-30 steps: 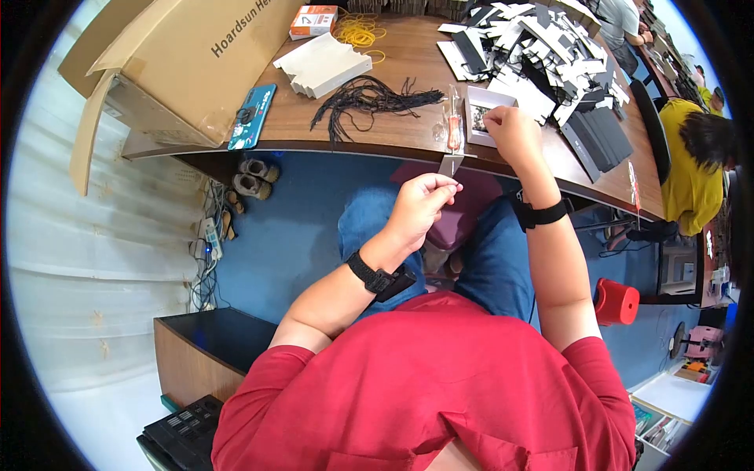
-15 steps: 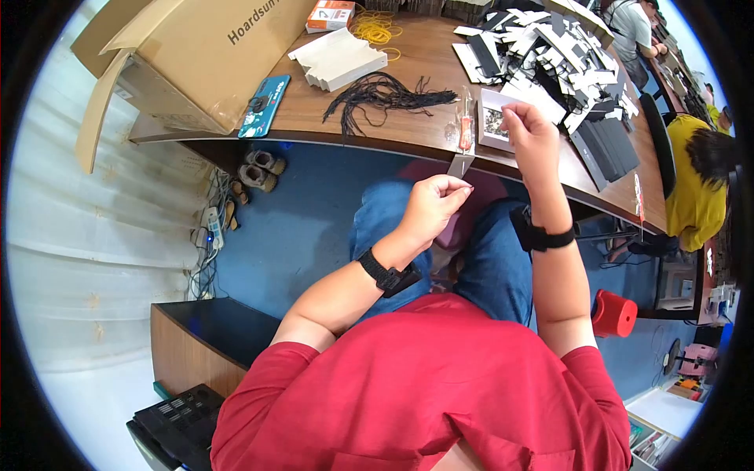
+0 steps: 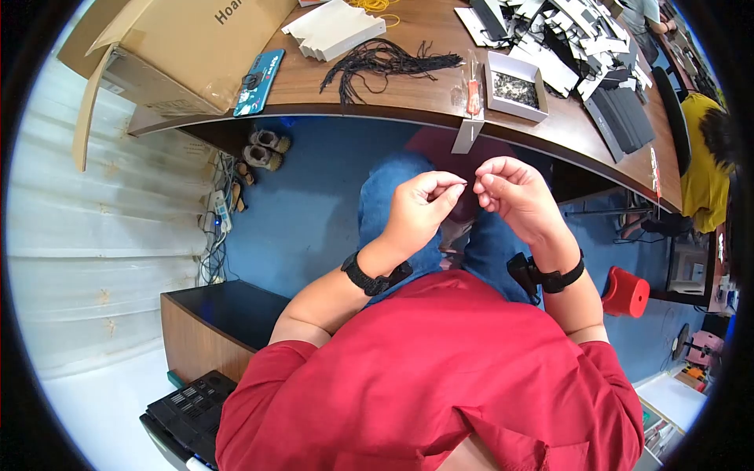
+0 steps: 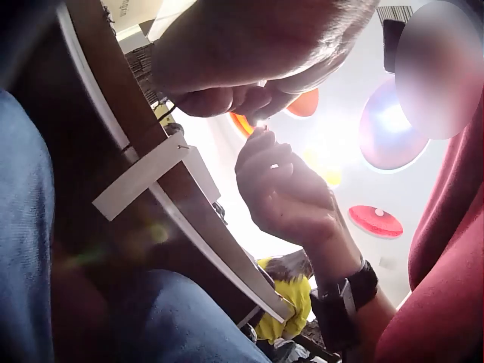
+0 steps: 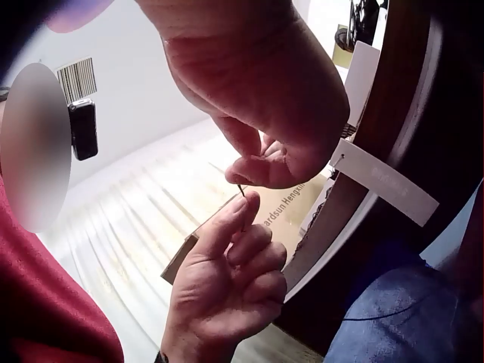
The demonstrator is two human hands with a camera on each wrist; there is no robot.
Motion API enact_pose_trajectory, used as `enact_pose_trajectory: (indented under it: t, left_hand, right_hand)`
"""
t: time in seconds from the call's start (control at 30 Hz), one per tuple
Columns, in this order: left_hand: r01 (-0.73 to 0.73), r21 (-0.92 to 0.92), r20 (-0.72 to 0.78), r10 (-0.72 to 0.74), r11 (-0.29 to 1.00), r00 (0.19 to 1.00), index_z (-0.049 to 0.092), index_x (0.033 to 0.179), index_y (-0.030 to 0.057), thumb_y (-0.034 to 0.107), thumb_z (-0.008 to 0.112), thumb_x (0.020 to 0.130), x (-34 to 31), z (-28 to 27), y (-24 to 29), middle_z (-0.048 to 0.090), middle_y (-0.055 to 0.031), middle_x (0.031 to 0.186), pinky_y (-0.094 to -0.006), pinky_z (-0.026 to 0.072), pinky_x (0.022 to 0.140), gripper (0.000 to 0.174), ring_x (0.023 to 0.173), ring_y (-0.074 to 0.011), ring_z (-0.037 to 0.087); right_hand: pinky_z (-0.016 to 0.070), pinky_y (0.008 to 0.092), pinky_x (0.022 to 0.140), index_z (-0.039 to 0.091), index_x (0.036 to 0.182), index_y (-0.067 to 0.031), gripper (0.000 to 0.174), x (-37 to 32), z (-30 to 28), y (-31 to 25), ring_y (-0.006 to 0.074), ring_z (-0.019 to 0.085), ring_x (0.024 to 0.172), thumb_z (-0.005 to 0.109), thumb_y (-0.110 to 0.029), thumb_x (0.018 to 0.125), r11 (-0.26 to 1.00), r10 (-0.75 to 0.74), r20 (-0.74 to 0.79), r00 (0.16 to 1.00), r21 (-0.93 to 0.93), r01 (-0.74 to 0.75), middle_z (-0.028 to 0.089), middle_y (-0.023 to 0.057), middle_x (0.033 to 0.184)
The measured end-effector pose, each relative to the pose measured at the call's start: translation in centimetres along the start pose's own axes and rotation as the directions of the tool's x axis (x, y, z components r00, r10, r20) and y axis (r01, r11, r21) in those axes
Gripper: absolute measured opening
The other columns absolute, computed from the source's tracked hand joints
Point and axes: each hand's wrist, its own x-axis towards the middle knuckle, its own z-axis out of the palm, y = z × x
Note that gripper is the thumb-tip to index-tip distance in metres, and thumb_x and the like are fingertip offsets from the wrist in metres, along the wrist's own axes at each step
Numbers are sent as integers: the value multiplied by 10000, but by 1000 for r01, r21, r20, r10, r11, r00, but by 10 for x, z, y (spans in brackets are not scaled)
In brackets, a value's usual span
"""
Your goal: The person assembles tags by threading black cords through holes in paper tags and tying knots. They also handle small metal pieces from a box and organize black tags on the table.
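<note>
Now working low over the lap, below the edge of the wooden desk, with left hand and right hand brought close, fingertips almost touching. Pinching a thin dark cord between thumb and forefinger of the left hand, other fingers curled in. Closing right thumb and forefinger at the upper tip of the same cord; impossible to tell whether some tiny piece also sits inside that pinch. Looks like the step of joining, probably feeding the cord end into a small part of the kind kept in the small white box on the desk, well apart from both hands. Seems not finished yet, judging by the free tip just at the fingertips. Next calls for fine aim and steady hands: keep the cord short and stiff beyond the pinch, bring the tip straight in, push gently without bending. Further back on the desk, a bundle of black cords, near a clear bag with an orange part.
</note>
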Motion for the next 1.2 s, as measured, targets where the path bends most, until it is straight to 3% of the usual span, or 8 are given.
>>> enact_pose_trajectory:
  t: [0.3, 0.4, 0.8, 1.1, 1.2]
  left_hand:
    - [71, -132, 21, -69, 989, 997, 622, 1040, -25, 26, 580, 905, 14, 6, -11, 664, -60, 918, -226, 492, 769, 150, 846, -93, 612]
    - [29, -108, -15, -30, 994, 999, 638, 990, 1, 43, 598, 895, 21, 11, -13, 646, -2, 797, -188, 438, 578, 111, 679, -32, 548]
    - [64, -193, 13, -63, 979, 998, 634, 987, -17, 26, 577, 900, 21, 13, -9, 677, -52, 853, -217, 503, 710, 113, 769, -84, 625]
    - [38, -192, 45, -30, 981, 999, 621, 1001, -41, 24, 562, 909, 17, 11, 0, 674, -88, 848, -251, 529, 726, 128, 759, -134, 647]
    - [90, -234, 67, -76, 968, 995, 629, 1019, -36, 28, 591, 896, 15, 9, 0, 677, -93, 889, -258, 516, 771, 143, 811, -132, 642]
  right_hand:
    - [507, 230, 682, 592, 1039, -5, 137, 9, -6, 3, 118, 613, 744, 565, -52, 913, 999, -16, -9, 1000, -28, 16, 647, 66, 870]
    - [507, 233, 686, 588, 1048, -5, 143, 10, -10, 1, 117, 613, 746, 560, -52, 915, 998, -22, -12, 1000, -53, 21, 647, 65, 875]
    - [502, 223, 666, 573, 1095, -7, 188, 8, -13, 5, 113, 623, 758, 567, -64, 916, 998, -20, -14, 1000, -57, 19, 649, 63, 881]
    - [487, 208, 634, 566, 1097, -2, 186, 12, -6, 10, 90, 600, 716, 554, -49, 918, 998, -12, -23, 1000, -58, 11, 645, 51, 852]
    - [481, 200, 619, 566, 1078, -2, 167, 11, -5, 12, 82, 589, 692, 552, -38, 915, 997, -19, -40, 999, -82, 15, 643, 47, 840]
